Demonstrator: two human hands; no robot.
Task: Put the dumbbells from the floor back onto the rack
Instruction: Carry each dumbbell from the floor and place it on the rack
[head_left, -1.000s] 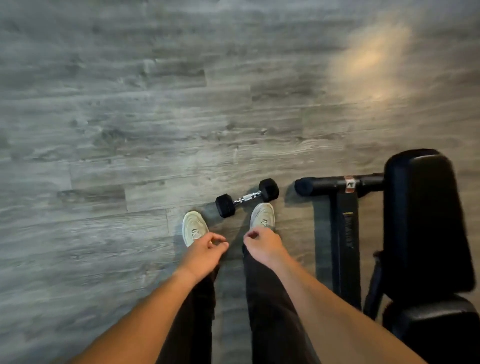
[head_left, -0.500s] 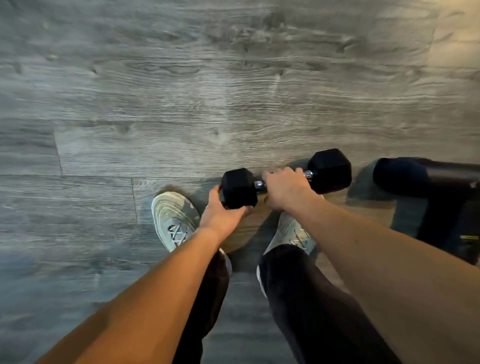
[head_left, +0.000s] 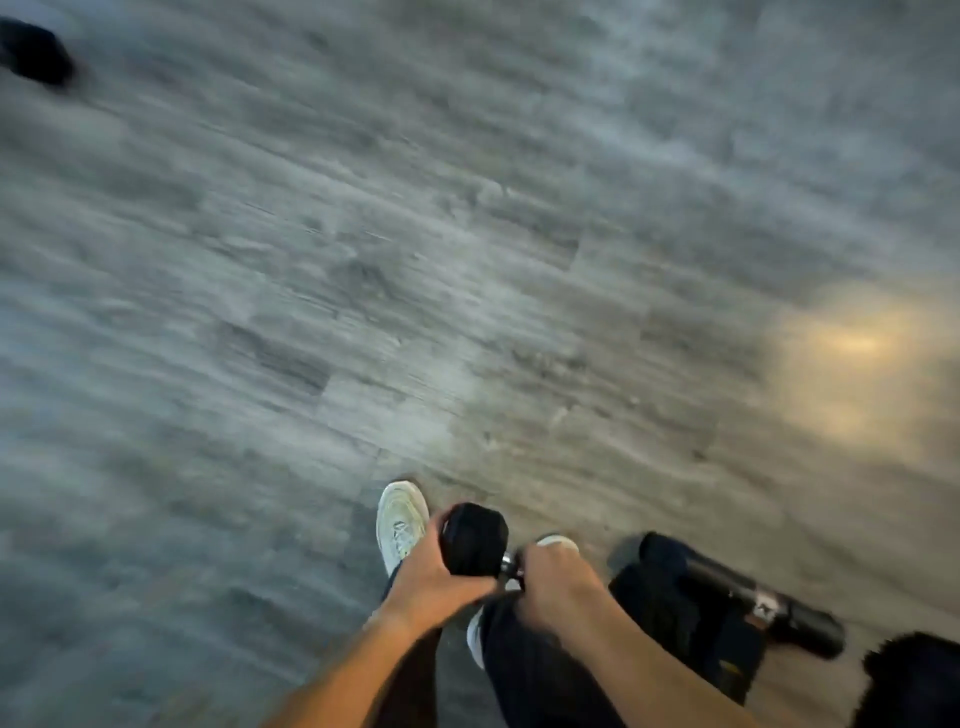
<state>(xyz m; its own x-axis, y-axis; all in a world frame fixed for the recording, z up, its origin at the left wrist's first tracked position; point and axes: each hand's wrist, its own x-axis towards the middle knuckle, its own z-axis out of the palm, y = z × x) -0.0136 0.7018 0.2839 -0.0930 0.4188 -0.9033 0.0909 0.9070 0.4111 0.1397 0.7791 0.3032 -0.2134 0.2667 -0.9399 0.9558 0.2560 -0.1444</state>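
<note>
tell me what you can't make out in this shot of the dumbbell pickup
- Head view: the dumbbell handle and far head are hidden by the right hand.
- Dark object at the top left corner: blurred and cut off by the edge, not identifiable.
- The rack is not in view.
- The floor is smeared by motion blur.
- Right shoe: mostly behind the right hand.

Dumbbell (head_left: 475, 538) above shoes (head_left: 400, 519); bench leg (head_left: 748, 592) to its right, on floor (head_left: 467, 260)

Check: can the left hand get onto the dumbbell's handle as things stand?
Probably not without a regrip: the left hand cups the dumbbell by its near head, and the right hand covers nearly all the handle.
</note>
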